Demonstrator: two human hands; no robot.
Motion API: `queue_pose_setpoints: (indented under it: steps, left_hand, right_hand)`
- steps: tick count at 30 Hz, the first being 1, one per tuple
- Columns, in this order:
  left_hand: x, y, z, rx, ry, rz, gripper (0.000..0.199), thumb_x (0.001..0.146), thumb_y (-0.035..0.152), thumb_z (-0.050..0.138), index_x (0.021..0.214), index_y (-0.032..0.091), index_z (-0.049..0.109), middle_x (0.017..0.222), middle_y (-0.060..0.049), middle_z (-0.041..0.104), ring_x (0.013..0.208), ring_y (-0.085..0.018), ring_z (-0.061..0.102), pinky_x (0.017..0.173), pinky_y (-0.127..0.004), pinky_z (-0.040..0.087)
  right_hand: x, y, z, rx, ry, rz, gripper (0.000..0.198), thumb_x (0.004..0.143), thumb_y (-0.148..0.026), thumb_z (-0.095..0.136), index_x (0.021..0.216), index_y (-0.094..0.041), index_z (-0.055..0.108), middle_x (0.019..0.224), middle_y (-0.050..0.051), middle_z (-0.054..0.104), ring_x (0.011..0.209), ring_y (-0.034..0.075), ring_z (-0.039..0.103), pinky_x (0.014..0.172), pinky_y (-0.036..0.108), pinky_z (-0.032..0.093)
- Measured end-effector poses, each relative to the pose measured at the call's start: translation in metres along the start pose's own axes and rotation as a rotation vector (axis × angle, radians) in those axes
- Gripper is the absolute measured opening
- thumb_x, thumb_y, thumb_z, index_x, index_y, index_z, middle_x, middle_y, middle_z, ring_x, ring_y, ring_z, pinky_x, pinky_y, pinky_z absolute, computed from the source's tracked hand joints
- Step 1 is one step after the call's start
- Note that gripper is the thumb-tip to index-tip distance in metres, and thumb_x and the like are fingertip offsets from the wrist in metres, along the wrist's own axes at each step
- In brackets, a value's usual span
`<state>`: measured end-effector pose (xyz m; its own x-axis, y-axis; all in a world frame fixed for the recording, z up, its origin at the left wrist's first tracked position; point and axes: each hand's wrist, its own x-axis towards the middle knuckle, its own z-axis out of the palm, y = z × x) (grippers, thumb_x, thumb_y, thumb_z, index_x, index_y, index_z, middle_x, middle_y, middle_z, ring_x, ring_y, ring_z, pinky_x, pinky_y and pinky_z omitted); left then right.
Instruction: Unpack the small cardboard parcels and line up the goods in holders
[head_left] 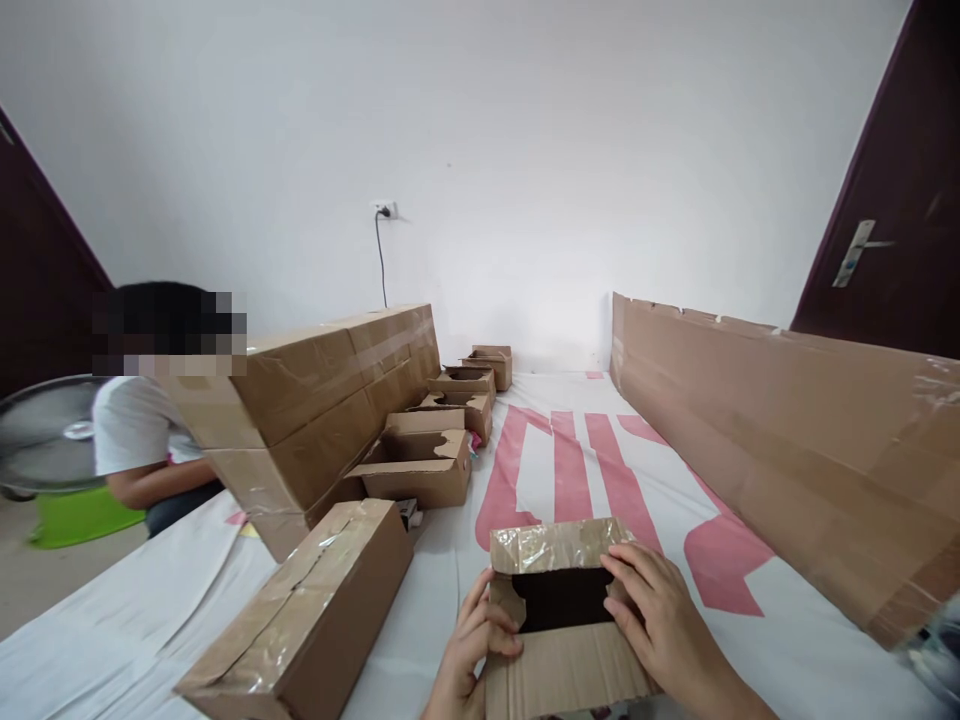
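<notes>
A small cardboard box stands close in front of me, its top open and its inside dark. Shiny clear tape covers its raised far flap. My left hand grips the box at its left side, fingers curled over the edge. On the right, my right hand grasps the rim, its fingertips at the opening and the far flap. What the box contains cannot be made out. Left of my hands lies a long taped cardboard box, closed on top.
Several open boxes line up toward the wall, beside stacked cartons. A tall cardboard panel borders the right. Beneath is a white sheet with red print. At left sits a person near a fan.
</notes>
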<state>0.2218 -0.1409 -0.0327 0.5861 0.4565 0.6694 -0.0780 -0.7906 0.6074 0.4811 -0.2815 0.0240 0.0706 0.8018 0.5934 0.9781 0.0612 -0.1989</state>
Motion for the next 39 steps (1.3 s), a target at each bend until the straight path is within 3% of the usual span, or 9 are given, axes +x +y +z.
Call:
queue_pose_setpoints:
  steps: [8,16,20,23,25,28,31,34,39]
  left_hand:
    - [-0.002,-0.002,0.003,-0.022,-0.015,-0.024,0.006,0.085,0.025,0.064,0.087,0.024,0.070,0.092,-0.007,0.069,0.131,-0.031,0.048,0.109,-0.057,0.038]
    - [0.003,0.006,0.002,-0.084,0.013,-0.071,0.017,0.087,0.036,0.062,0.082,0.024,0.072,0.087,-0.004,0.070,0.109,-0.027,0.064,0.112,-0.059,0.032]
    - [0.002,0.006,0.002,-0.066,-0.003,-0.034,0.015,0.088,0.034,0.061,0.084,0.024,0.071,0.088,-0.004,0.069,0.108,-0.026,0.064,0.113,-0.058,0.031]
    - [0.001,0.006,0.001,-0.057,0.004,-0.014,0.012,0.088,0.032,0.061,0.086,0.024,0.070,0.088,-0.004,0.068,0.119,-0.027,0.059,0.113,-0.056,0.032]
    - [0.000,0.006,0.001,-0.053,-0.006,-0.017,0.008,0.087,0.029,0.063,0.087,0.024,0.069,0.090,-0.005,0.068,0.128,-0.028,0.051,0.112,-0.055,0.034]
    - [-0.001,0.006,0.001,-0.057,-0.022,-0.036,0.004,0.086,0.023,0.064,0.087,0.024,0.068,0.092,-0.006,0.067,0.138,-0.029,0.039,0.111,-0.055,0.036]
    - [-0.002,0.005,0.003,-0.078,-0.015,-0.058,0.004,0.085,0.020,0.065,0.086,0.023,0.068,0.093,-0.006,0.067,0.140,-0.030,0.036,0.112,-0.057,0.033]
    - [-0.004,0.000,0.008,-0.127,0.010,-0.055,0.006,0.086,0.020,0.065,0.089,0.024,0.068,0.102,-0.006,0.067,0.141,-0.030,0.034,0.113,-0.058,0.029]
    - [-0.001,-0.001,0.006,-0.193,0.050,-0.142,0.014,0.092,0.027,0.056,0.096,0.023,0.070,0.133,-0.010,0.057,0.146,-0.030,0.024,0.113,-0.058,0.030]
  right_hand:
    - [-0.002,-0.004,0.005,0.049,0.044,0.023,0.031,0.092,-0.027,0.050,0.122,-0.022,0.059,0.123,0.011,0.063,0.116,0.027,0.058,0.095,0.044,0.054]
    - [-0.012,-0.005,0.010,0.044,0.129,-0.012,0.027,0.092,-0.025,0.053,0.118,-0.022,0.060,0.124,0.011,0.062,0.119,0.026,0.056,0.095,0.043,0.054]
    - [-0.017,-0.006,0.011,0.028,0.206,-0.067,0.016,0.089,-0.020,0.056,0.101,-0.024,0.066,0.103,0.007,0.069,0.103,0.025,0.063,0.086,0.042,0.056]
    - [-0.011,-0.005,0.005,0.057,0.090,-0.142,0.021,0.091,-0.016,0.052,0.101,-0.025,0.067,0.095,0.004,0.071,0.093,0.021,0.066,0.084,0.038,0.055]
    - [0.000,-0.004,-0.003,0.058,-0.017,-0.153,0.028,0.091,-0.022,0.053,0.116,-0.027,0.064,0.113,0.006,0.069,0.108,0.023,0.062,0.092,0.040,0.052]
    - [0.024,0.002,-0.010,0.021,-0.161,-0.092,0.065,0.084,-0.042,0.063,0.144,-0.030,0.039,0.150,0.008,0.042,0.138,0.031,0.037,0.108,0.051,0.038]
    - [0.047,0.008,-0.006,0.040,-0.320,-0.005,0.091,0.074,-0.059,0.067,0.150,-0.028,0.026,0.158,0.008,0.026,0.145,0.034,0.020,0.114,0.057,0.024]
    - [0.061,0.013,0.003,0.106,-0.423,0.068,0.092,0.072,-0.067,0.064,0.148,-0.025,0.033,0.154,0.011,0.036,0.141,0.034,0.029,0.113,0.054,0.029]
    - [0.067,0.020,0.018,0.145,-0.375,0.089,0.077,0.073,-0.056,0.068,0.140,-0.024,0.047,0.141,0.011,0.052,0.131,0.033,0.044,0.107,0.052,0.037]
